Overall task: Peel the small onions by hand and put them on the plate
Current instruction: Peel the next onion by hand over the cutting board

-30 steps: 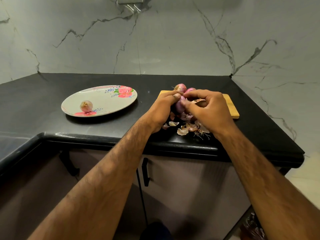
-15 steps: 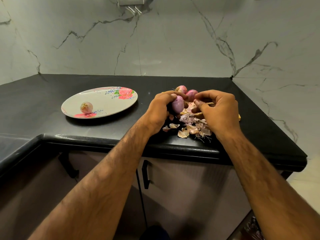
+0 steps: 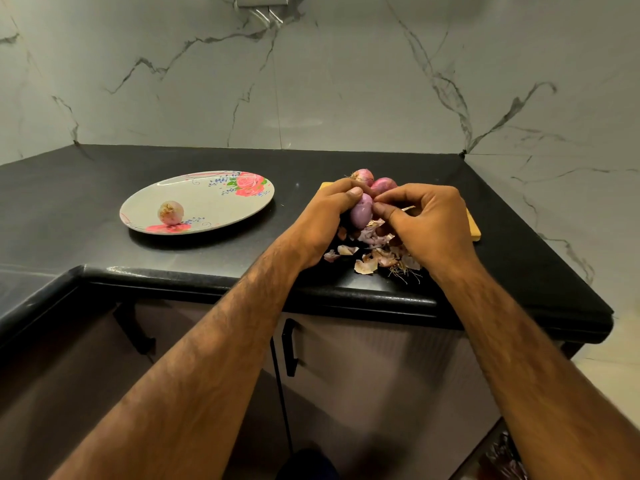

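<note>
Right hand (image 3: 429,226) has returned to pinch the onion (image 3: 361,213) gripped by left hand (image 3: 318,223); peelings (image 3: 367,265) below, board (image 3: 473,227) mostly hidden

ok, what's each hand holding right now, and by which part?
The left hand grips a small onion round its left side, thumb on its top. The right hand pinches at its upper right edge; what exactly it has caught cannot be told.

held onion (image 3: 361,215): purple, glossy, upright, gripped by the left hand (image 3: 322,220) above the table's front right
rear onions: one (image 3: 363,175) rooted, one (image 3: 384,184) pink, side by side just behind
plate (image 3: 207,202): oval, floral, left of the held onion, near the front edge
plate onion (image 3: 170,213): pale, at the plate's left end
</note>
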